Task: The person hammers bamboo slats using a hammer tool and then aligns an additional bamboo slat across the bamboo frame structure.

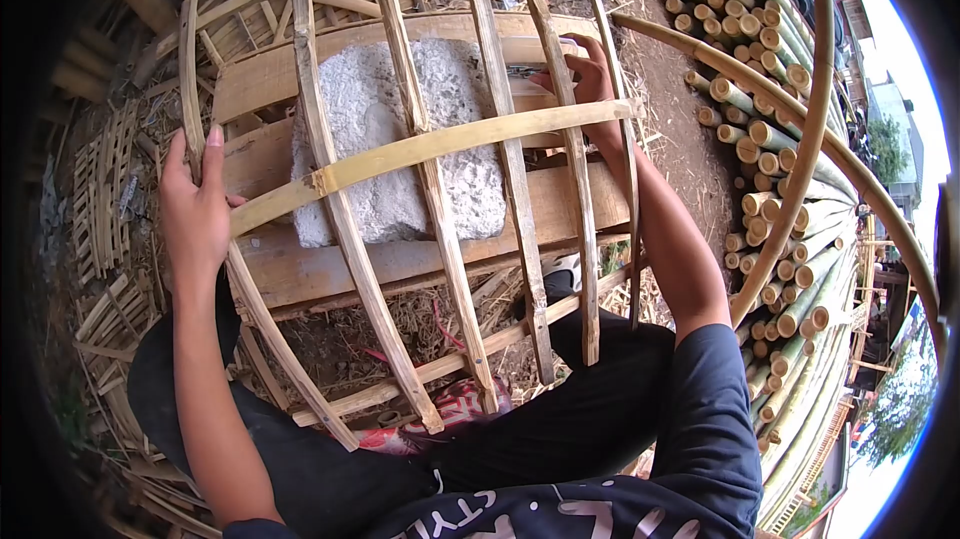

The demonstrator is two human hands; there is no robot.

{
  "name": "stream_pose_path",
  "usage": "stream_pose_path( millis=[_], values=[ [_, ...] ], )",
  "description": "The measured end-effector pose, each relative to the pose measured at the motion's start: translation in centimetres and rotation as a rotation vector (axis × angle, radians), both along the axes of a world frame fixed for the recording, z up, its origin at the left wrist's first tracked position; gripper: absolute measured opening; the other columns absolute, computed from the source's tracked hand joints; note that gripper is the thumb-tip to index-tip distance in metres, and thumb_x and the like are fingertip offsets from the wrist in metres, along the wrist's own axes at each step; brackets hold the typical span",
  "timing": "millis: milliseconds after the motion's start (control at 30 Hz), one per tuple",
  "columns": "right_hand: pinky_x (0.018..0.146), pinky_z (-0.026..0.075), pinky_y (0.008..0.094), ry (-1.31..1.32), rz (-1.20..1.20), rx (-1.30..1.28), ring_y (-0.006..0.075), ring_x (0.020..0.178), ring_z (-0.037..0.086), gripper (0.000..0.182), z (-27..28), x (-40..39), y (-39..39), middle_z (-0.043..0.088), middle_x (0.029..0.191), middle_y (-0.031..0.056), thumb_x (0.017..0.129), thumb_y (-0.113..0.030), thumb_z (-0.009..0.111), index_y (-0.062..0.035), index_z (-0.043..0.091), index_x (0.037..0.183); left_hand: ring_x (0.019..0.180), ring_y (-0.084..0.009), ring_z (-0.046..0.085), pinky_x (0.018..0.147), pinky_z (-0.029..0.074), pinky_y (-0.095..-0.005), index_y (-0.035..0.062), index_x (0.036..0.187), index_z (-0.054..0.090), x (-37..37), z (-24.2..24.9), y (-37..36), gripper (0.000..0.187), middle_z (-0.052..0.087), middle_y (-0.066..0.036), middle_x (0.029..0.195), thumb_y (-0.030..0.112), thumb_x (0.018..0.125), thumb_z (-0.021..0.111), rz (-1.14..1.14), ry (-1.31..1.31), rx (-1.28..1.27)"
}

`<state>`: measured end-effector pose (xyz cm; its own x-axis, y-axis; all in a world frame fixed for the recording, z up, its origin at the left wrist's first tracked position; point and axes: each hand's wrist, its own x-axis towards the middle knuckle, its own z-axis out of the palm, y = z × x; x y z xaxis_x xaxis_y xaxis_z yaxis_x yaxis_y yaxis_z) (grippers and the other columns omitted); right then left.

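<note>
A lattice frame of bamboo slats (pixel 435 207) lies across my lap and over a rough grey concrete block (pixel 360 129). My left hand (pixel 197 209) is closed around the frame's left edge slat, with the thumb pointing up along it. One wide cross strip (pixel 420 152) runs from beside that hand to the right edge of the frame. My right hand (pixel 595 89) reaches under the right-hand slats, its fingers curled at a small pale container (pixel 530 51) with dark thin bits in it. Slats partly hide these fingers, and I cannot tell what is between them.
The concrete block rests on a wooden plank bench (pixel 255 79). Stacked bamboo poles (pixel 770 139) fill the right side, with long curved poles (pixel 815 129) in front. More slatted bamboo pieces (pixel 105 189) lie at the left. Bamboo scraps litter the ground.
</note>
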<state>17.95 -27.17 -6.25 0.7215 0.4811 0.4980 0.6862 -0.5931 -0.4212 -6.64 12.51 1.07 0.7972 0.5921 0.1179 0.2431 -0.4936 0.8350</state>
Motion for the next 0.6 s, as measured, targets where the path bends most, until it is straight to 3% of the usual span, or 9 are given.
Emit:
stream_pose_path(
  millis=[233,400,500,600],
  values=[
    [0.088,0.057,0.0395,0.022,0.049,0.076,0.0305,0.106,0.064,0.026,-1.0,1.1,-0.3,0.057,0.126,0.0195,0.072,-0.015,0.088,-0.0012,0.077,0.092,0.07,-0.0149,0.066,0.055,0.055,-0.0268,-0.01,0.138,0.046,0.0,0.5,-0.3,0.061,0.067,-0.017,0.113,0.04,0.103,0.054,-0.006,0.008,0.008],
    [0.085,0.059,0.0372,-0.081,0.109,-0.057,0.0268,0.099,0.067,0.024,-1.2,2.1,-1.6,0.059,0.121,0.0166,0.073,-0.01,0.087,-0.0008,0.076,0.093,0.069,-0.0143,0.065,0.055,0.055,-0.027,-0.0074,0.135,0.05,-0.1,0.9,-0.4,0.057,0.068,-0.015,0.106,0.04,0.103,0.053,-0.038,0.034,-0.02],
    [0.081,0.059,0.0348,0.119,0.036,0.054,0.0244,0.098,0.067,0.023,-2.7,3.0,-1.6,0.059,0.115,0.0147,0.074,-0.009,0.086,0.0,0.075,0.093,0.069,-0.0141,0.065,0.056,0.055,-0.0268,-0.0059,0.135,0.05,0.0,0.5,-0.3,0.056,0.069,-0.014,0.105,0.04,0.103,0.053,-0.014,0.014,0.001],
    [0.08,0.059,0.0326,0.117,0.035,0.109,0.0238,0.098,0.067,0.024,-3.7,3.4,-1.7,0.058,0.111,0.0131,0.074,-0.009,0.087,0.0006,0.074,0.092,0.07,-0.0144,0.065,0.056,0.056,-0.0268,-0.0063,0.137,0.049,0.0,0.6,-0.6,0.058,0.069,-0.014,0.106,0.04,0.103,0.053,0.023,0.031,0.007]
  ],
)
